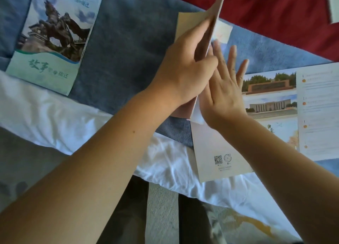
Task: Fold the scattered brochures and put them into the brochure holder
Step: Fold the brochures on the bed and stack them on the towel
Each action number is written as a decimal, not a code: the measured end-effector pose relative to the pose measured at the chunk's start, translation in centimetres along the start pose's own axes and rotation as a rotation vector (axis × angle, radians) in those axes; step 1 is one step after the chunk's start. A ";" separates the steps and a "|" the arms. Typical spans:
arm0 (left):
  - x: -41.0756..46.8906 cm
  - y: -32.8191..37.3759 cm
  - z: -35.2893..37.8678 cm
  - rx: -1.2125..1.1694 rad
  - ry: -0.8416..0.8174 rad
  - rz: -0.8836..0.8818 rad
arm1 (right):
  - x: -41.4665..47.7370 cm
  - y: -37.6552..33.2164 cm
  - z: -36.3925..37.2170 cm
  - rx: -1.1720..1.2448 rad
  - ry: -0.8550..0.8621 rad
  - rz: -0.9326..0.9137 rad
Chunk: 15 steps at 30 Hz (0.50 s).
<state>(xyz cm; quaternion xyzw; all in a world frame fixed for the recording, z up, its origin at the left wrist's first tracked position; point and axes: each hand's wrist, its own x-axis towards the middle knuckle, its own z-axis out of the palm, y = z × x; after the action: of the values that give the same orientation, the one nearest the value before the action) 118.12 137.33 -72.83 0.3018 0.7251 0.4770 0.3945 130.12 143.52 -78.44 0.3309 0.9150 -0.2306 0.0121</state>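
A large unfolded brochure (271, 118) lies on the bed at the right, showing building photos, text and a QR code. My left hand (185, 69) grips its raised left panel (214, 10), which stands up on edge over the rest of the sheet. My right hand (223, 85) lies flat with fingers spread on the brochure, pressed beside the fold line. At the upper left, a green brochure holder (44, 73) lies flat with a horse-statue brochure (60, 23) tucked inside it.
The bedding is a blue blanket (128, 41), a white sheet (55, 115) and a red cover (275, 10) at the back. A white paper edge (333, 3) shows at the top right. Carpet and my legs lie below the bed edge.
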 end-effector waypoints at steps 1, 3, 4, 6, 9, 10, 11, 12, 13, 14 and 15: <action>-0.4 0.4 -0.1 -0.102 0.015 0.016 | 0.0 -0.6 0.0 0.046 0.009 -0.026; -0.8 0.7 -0.3 -0.262 0.044 0.033 | 0.1 -1.6 0.1 0.183 0.047 -0.038; -0.9 0.6 -0.5 -0.337 0.050 0.025 | 0.1 -2.0 0.1 0.239 0.070 -0.029; -1.1 -0.3 -1.3 -0.435 0.064 -0.037 | 0.2 -2.2 0.2 0.266 0.084 -0.009; -1.9 -2.5 -3.4 -0.261 0.137 -0.124 | 0.3 -2.5 0.9 0.194 0.020 -0.007; -2.3 -3.2 -4.3 -0.106 0.160 -0.117 | 0.3 -2.7 1.3 0.158 0.005 -0.016; -2.6 -3.8 -5.1 0.055 0.163 -0.092 | 0.4 -2.9 1.6 0.120 0.004 -0.034; -3.0 -4.3 -5.8 0.199 0.156 -0.062 | 0.6 -3.1 2.0 0.081 0.006 -0.058; -3.2 -4.7 -6.4 0.322 0.154 -0.034 | 0.8 -3.3 2.5 0.039 0.006 -0.080; -3.5 -5.1 -6.9 0.435 0.166 -0.009 | 0.9 -3.5 3.0 -0.009 -0.003 -0.094; -3.7 -5.6 -7.2 0.539 0.187 0.012 | 1.0 -3.8 3.6 -0.066 -0.015 -0.098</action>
<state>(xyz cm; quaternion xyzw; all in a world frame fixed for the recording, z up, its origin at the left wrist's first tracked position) 113.46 129.09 -75.29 0.3547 0.8573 0.2950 0.2285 126.57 140.03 -80.23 0.2836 0.9371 -0.2029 0.0185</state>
